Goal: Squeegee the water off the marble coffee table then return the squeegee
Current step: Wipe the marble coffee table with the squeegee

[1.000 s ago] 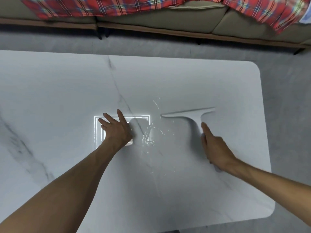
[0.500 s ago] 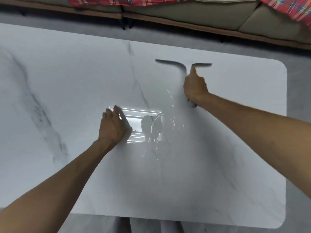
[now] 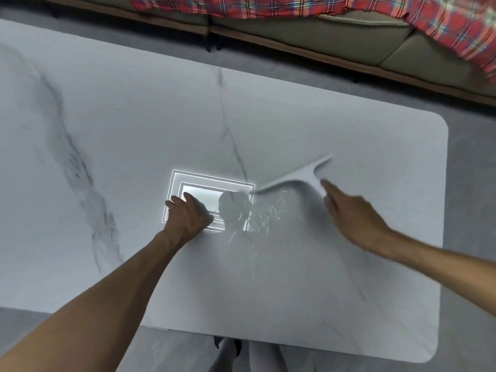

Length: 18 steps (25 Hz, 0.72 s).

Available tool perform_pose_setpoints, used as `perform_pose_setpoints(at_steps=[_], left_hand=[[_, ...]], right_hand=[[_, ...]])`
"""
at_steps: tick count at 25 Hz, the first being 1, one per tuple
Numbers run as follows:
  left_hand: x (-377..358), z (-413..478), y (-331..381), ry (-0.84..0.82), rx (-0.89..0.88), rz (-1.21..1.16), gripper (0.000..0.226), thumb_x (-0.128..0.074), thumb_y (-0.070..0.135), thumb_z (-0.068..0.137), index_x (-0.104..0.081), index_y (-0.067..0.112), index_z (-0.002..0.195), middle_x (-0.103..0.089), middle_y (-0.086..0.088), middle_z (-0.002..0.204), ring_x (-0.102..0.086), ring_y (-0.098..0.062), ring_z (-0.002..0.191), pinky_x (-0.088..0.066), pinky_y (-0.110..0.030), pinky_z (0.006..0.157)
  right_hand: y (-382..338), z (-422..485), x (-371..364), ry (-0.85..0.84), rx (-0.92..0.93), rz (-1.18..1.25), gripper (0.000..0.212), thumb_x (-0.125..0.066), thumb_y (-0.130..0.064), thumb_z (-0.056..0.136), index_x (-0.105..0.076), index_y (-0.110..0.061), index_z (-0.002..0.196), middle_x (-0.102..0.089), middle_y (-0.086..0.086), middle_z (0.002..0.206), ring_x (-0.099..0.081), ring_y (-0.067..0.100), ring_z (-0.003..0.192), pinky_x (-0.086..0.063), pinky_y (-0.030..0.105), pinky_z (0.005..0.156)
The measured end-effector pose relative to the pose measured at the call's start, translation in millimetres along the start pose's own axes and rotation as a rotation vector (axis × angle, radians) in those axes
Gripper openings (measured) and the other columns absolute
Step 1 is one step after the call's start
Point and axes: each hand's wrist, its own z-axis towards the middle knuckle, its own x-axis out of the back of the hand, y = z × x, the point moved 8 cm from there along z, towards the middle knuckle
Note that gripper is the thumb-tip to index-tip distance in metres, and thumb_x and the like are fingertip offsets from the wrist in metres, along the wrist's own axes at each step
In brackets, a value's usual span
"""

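Drawn back beside the water (image 3: 264, 216), the right hand (image 3: 354, 213) curls its fingers round the squeegee (image 3: 295, 178), index extended; the left hand (image 3: 188, 216) lies flat, empty.

The marble coffee table (image 3: 107, 130) bore scattered water (image 3: 265, 213) near its centre. The right hand (image 3: 354, 216) gripped the squeegee (image 3: 303, 177) by its handle, index finger extended along it, blade angled just beyond the water. The left hand (image 3: 188, 218) rested on the tabletop, over a bright rectangular light reflection (image 3: 204, 189). A sofa (image 3: 349, 36) with a plaid blanket (image 3: 268, 6) stood on the far side.
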Motion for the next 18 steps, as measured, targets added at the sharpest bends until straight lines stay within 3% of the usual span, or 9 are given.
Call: perform_pose_setpoints(at_steps=[1, 3, 5, 6, 8, 11, 14, 18], left_hand=[[1.7, -1.2, -4.5, -0.045, 0.044, -0.089, 0.036, -0.087, 0.015, 0.057, -0.076, -0.004, 0.086, -0.067, -0.040, 0.086, -0.066, -0.057, 0.067, -0.056, -0.056, 0.051], [-1.8, -8.1, -11.5, -0.148, 0.204, -0.354, 0.057, -0.070, 0.024, 0.082, -0.054, -0.009, 0.126, -0.049, -0.045, 0.125, -0.055, -0.062, 0.107, -0.051, -0.062, 0.086], [-10.9, -12.4, -33.5, -0.037, 0.308, -0.438, 0.064, -0.059, 0.016, 0.086, -0.033, -0.001, 0.142, -0.032, -0.031, 0.146, -0.040, -0.048, 0.131, -0.039, -0.055, 0.105], [-10.9, -14.4, -39.5, -0.004, 0.313, -0.450, 0.063, -0.057, 0.013, 0.085, -0.032, 0.000, 0.142, -0.031, -0.028, 0.147, -0.040, -0.044, 0.132, -0.038, -0.051, 0.106], [-12.7, -24.5, -45.6, 0.047, 0.284, -0.490, 0.060, -0.054, 0.007, 0.086, -0.032, -0.001, 0.141, -0.035, -0.025, 0.147, -0.042, -0.041, 0.131, -0.039, -0.048, 0.105], [-17.5, -44.6, -44.6, 0.093, 0.258, -0.543, 0.056, -0.048, 0.003, 0.088, -0.032, -0.002, 0.141, -0.040, -0.024, 0.142, -0.043, -0.040, 0.128, -0.040, -0.045, 0.104], [-50.5, -71.9, -35.5, 0.064, 0.241, -0.290, 0.054, -0.041, 0.010, 0.084, -0.034, -0.005, 0.136, -0.045, -0.027, 0.132, -0.043, -0.040, 0.123, -0.041, -0.040, 0.102], [-78.5, -84.6, -24.8, -0.007, 0.181, -0.193, 0.066, -0.042, 0.017, 0.088, -0.019, -0.010, 0.144, -0.018, -0.037, 0.150, -0.017, -0.048, 0.142, -0.025, -0.043, 0.117]], right_hand=[[-11.6, 19.1, 17.3, 0.062, -0.019, 0.055, 0.047, -0.029, -0.039, 0.102, -0.027, -0.036, 0.149, -0.066, 0.021, 0.112, -0.065, 0.038, 0.084, -0.051, 0.031, 0.065], [-30.0, 63.0, 38.0, 0.127, -0.122, 0.233, 0.043, -0.027, -0.034, 0.100, -0.034, -0.035, 0.142, -0.061, 0.019, 0.091, -0.055, 0.031, 0.055, -0.040, 0.025, 0.038], [-51.3, 94.1, 35.6, 0.141, -0.220, 0.422, 0.036, -0.025, -0.027, 0.098, -0.043, -0.028, 0.129, -0.056, 0.017, 0.081, -0.046, 0.025, 0.046, -0.034, 0.022, 0.035], [-61.4, 101.2, 28.1, 0.143, -0.258, 0.485, 0.034, -0.025, -0.022, 0.096, -0.045, -0.023, 0.123, -0.055, 0.017, 0.078, -0.044, 0.024, 0.046, -0.033, 0.022, 0.037], [-81.7, 93.1, 0.0, 0.119, -0.269, 0.476, 0.041, -0.025, -0.015, 0.093, -0.043, -0.019, 0.130, -0.056, 0.019, 0.081, -0.048, 0.026, 0.053, -0.034, 0.025, 0.041], [-110.6, 45.3, -49.9, 0.074, -0.076, 0.279, 0.049, -0.028, -0.026, 0.099, -0.027, -0.033, 0.148, -0.059, 0.021, 0.099, -0.060, 0.036, 0.076, -0.045, 0.035, 0.057], [-117.3, -15.7, -102.5, -0.011, 0.121, 0.127, 0.047, -0.028, -0.032, 0.103, -0.025, -0.037, 0.149, -0.066, 0.015, 0.101, -0.060, 0.037, 0.085, -0.046, 0.037, 0.071], [-59.9, -48.3, -113.0, 0.013, 0.128, -0.113, 0.046, -0.022, -0.034, 0.103, -0.021, -0.051, 0.146, -0.066, -0.001, 0.106, -0.061, 0.027, 0.088, -0.038, 0.033, 0.069]])
